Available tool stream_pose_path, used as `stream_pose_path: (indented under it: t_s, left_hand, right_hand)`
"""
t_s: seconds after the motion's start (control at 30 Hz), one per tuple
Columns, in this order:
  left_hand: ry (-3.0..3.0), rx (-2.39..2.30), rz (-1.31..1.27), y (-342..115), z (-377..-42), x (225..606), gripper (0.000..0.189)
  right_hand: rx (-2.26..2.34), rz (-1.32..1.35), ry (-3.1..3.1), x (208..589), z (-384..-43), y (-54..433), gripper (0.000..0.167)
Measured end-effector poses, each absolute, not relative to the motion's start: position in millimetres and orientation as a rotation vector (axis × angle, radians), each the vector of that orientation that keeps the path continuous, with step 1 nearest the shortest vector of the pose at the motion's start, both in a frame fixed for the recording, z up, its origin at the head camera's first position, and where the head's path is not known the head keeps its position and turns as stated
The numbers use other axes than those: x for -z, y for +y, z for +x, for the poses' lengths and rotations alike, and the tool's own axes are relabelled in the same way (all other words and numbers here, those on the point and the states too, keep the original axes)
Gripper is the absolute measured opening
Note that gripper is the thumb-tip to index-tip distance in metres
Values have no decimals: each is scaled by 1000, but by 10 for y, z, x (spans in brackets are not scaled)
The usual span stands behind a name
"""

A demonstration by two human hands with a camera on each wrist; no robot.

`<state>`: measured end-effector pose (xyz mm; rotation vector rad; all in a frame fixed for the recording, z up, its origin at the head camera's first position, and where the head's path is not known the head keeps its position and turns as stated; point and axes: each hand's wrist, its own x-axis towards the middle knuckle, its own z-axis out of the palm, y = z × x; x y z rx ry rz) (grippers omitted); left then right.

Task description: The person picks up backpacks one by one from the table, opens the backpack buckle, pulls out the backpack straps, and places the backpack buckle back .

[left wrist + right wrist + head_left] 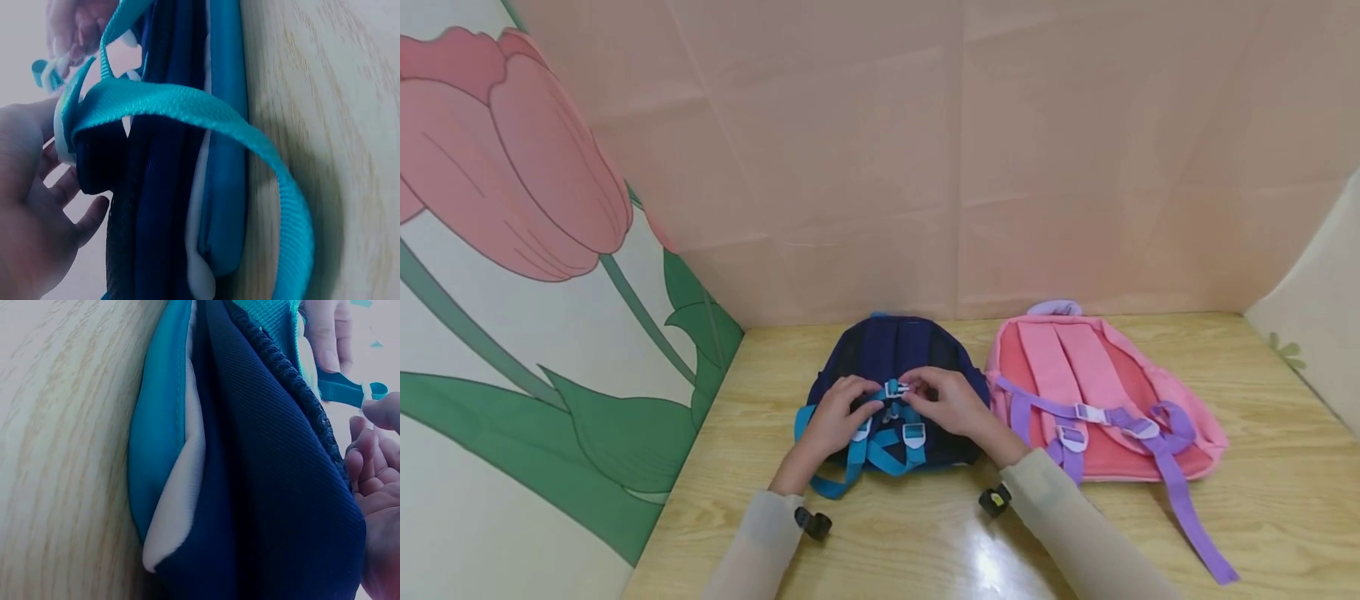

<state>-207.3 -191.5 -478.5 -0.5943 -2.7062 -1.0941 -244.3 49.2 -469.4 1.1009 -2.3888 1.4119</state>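
Observation:
A navy backpack [857, 350] with teal straps [829, 488] lies on the table with its shoulder straps facing up. Over its middle, my left hand [838, 417] pinches a teal chest strap [340, 391] close to a white buckle [897, 389]. From the other side, my right hand [951, 402] holds the pronged end of that buckle between thumb and fingers. White strap adjusters [914, 433] sit on the shoulder straps below. In the left wrist view, a teal strap loop [187, 103] crosses in front of the pack and partly hides the fingertips.
A pink backpack [1045, 358] with purple straps lies right beside the navy one, its chest buckle [1091, 413] fastened. One purple strap end [1198, 533] trails toward the table's front. A beige cloth [850, 167] hangs behind the wooden table [895, 550]; a tulip-print panel [535, 167] stands left.

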Motion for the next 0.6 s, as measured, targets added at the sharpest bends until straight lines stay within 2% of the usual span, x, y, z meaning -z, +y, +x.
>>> stream_pose_path:
  t_s: [0.6]
  left_hand:
    - [-2754, 1067, -541, -1917, -2071, 4805, 24]
  right_hand:
    - [-1409, 1102, -2398, 4702, -2450, 478, 20]
